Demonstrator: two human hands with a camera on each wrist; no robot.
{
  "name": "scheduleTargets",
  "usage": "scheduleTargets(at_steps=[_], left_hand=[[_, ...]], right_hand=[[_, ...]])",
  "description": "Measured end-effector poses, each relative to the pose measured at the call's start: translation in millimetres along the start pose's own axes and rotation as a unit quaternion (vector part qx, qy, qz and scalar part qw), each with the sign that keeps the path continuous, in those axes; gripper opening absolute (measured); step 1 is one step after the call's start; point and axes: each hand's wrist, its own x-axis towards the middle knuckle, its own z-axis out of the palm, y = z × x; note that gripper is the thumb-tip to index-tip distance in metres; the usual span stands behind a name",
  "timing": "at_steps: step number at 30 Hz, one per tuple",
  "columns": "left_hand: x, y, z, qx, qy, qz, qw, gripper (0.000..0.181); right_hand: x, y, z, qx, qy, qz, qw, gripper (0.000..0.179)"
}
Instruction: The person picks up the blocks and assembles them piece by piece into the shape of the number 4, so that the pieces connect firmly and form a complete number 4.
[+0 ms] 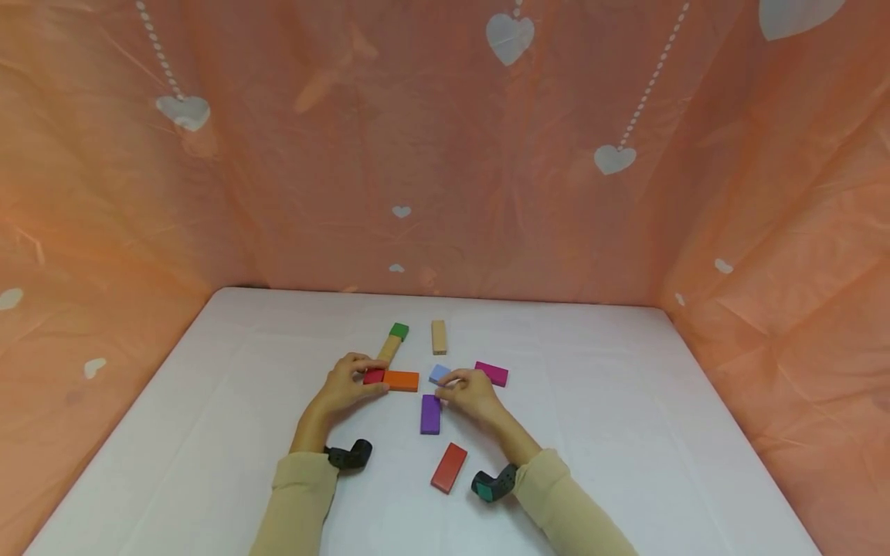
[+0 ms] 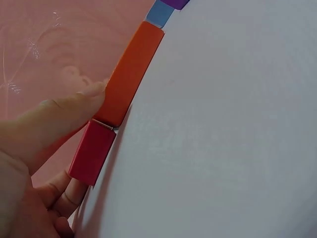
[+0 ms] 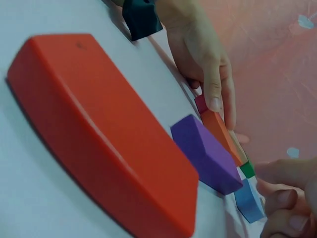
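One orange block [image 1: 403, 381] is clamped in your left grip [image 1: 346, 384], beside the red block [image 1: 374, 377] on the bench [image 1: 591, 432]; your right grip [image 1: 475, 392], fingers parted, is by the blue block [image 1: 438, 373]; a left twist could skew that row, a low right thumb could nudge the purple block [image 1: 431, 417]

A crimson block [image 2: 92, 152], an orange block [image 2: 134, 74], a purple block [image 1: 430, 415] and a pale-blue block [image 3: 249, 201] are showing plain colours; white hearts [image 1: 510, 38] are patterning the peach-orange curtain [image 1: 445, 154].
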Motion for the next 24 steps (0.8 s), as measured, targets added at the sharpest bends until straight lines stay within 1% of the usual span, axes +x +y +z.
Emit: scheduleTargets(at_steps=[2,3,6,9,10,12,14,17,19,24], left_hand=[[-0.9,-0.9,0.5,-0.001,0.006,0.009,0.9999,0.045],[-0.1,-6.2,2.2,0.002,0.014,0.024,0.9996,0.044],[-1.0,-7.1,3.2,0.007,0.02,0.039,0.999,0.044],[0.4,-7.2,4.4,0.005,0.015,0.025,0.9996,0.041],[-0.2,-2.2,3.1,0.006,0.007,0.01,0.9999,0.04],[0.9,-1.3,3.2,0.012,0.002,-0.004,0.9999,0.037],[1.7,-0.3,2.9,0.018,-0.001,-0.015,0.9997,0.036],[1.9,0.7,2.8,0.023,-0.001,-0.018,0.9996,0.035],[1.9,0.4,2.9,0.024,0.001,-0.015,0.9996,0.035],[2.8,-2.4,3.5,0.022,0.003,-0.011,0.9997,0.035]], right_hand=[[1.8,1.3,-1.2,0.007,0.024,-0.008,0.9996,0.021],[2.4,1.6,-1.8,0.012,0.036,-0.011,0.9992,0.021],[5.1,2.7,-2.6,0.026,0.071,-0.015,0.997,0.023],[7.7,3.3,-2.5,0.04,0.088,-0.008,0.9953,0.027],[8.8,3.8,-2.2,0.043,0.091,-0.006,0.995,0.029],[10.5,4.2,-1.8,0.044,0.091,0.0,0.9949,0.031],[11.9,4.9,-1.2,0.042,0.088,-0.004,0.9952,0.032],[13.2,5.4,-0.3,0.038,0.084,-0.007,0.9957,0.033],[14.0,5.4,0.0,0.035,0.082,-0.01,0.996,0.033],[15.5,4.3,-1.0,0.027,0.084,0.005,0.9961,0.031]])
